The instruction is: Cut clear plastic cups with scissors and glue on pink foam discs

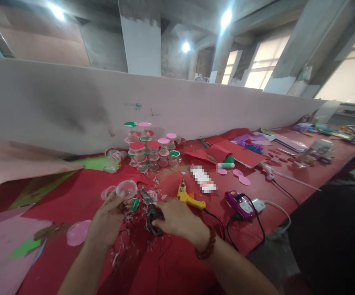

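Clear plastic cup (126, 189): one, rounded, lifted over the left part of the tabletop (257, 229), well short of its far edge. The left hand (111, 215) grasps it, fingers curled about its lower side.

Scissors (154, 219): one pair, dark handles, blades directed toward the cup. The right hand (179, 219) has its fingers closed around the handles; a beaded bracelet (207, 246) circles that wrist.

Green piece (134, 204): one, between the two hands; whether it touches the left fingers cannot be told.

Trimmings (124, 243): pale shreds, scattered below and between the hands.

Pink disc (79, 232): one, left of the left forearm.

Glue gun (190, 198): yellow, corded, lies just beyond the right hand.

Stacked cups (153, 153): clear, topped with red, pink and green discs, stand near the tabletop's far edge, before a pale partition (88, 106).

Power strip (240, 205): purple, plugs and cables attached, near the tabletop's right-hand edge.

Glue stick (226, 165): white and green, lies beyond the power strip, close to three loose pink discs.

Red sheets (239, 151): piled toward the far edge, right of the stacked cups.
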A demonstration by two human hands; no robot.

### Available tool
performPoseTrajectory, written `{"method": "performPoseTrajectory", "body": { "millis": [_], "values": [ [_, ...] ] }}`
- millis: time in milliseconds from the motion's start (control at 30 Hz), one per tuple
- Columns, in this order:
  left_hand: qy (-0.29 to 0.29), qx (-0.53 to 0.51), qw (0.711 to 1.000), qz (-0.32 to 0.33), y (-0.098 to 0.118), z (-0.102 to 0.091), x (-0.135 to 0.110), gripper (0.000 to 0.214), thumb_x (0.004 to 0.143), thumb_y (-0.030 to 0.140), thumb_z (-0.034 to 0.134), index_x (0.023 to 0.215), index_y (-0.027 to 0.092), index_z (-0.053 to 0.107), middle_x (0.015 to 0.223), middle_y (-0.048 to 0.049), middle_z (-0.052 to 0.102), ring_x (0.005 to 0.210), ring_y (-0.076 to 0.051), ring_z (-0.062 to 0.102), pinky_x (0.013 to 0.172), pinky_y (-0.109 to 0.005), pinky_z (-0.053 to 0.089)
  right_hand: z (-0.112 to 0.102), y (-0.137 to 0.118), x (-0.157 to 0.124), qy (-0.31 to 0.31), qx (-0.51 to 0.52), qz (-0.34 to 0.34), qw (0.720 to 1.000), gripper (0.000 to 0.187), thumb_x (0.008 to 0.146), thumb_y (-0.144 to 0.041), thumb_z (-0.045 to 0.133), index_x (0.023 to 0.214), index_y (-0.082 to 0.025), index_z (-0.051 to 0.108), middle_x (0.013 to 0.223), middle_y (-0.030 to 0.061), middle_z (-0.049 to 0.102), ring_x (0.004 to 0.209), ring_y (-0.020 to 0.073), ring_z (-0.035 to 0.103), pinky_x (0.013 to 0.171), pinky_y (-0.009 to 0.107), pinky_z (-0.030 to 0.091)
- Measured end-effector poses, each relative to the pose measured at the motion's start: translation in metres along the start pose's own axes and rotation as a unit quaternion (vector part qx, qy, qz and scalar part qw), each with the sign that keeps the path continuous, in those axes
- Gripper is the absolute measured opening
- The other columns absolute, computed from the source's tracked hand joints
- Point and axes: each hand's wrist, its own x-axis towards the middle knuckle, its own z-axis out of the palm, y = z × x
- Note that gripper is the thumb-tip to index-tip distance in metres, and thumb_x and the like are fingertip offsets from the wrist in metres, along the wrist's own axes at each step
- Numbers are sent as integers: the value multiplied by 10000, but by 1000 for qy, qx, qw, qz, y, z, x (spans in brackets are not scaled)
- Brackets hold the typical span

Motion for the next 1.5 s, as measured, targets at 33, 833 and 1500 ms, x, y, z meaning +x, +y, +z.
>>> {"method": "performPoseTrajectory", "body": {
  "millis": [33,833,1500],
  "values": [
    [-2,-1,1000,3,1,1,-1,225,722,91,612,922,191,632,842,-13,663,612,-115,598,544,-222,529,7,-4,0,-14,-32,-5,999,325,719,-374,698,982,-187,655,1009,126,660,834,265,620,683,345,456],
    [58,-13,998,17,3,11,-4,312,654,152,710,960,203,678,991,-19,676,713,-116,617,628,-192,525,2,13,30,-24,638,-11,770,513,690,-546,644,1104,-249,586,894,27,615,736,152,555,678,294,466],
    [9,-88,993,76,-14,9,-2,379,615,14,714,931,215,653,967,24,678,854,-106,635,755,-208,475,27,15,38,236,36,-114,965,432,739,-233,572,1169,-202,588,1065,87,597,1001,235,523,929,358,411]
  ]
}}
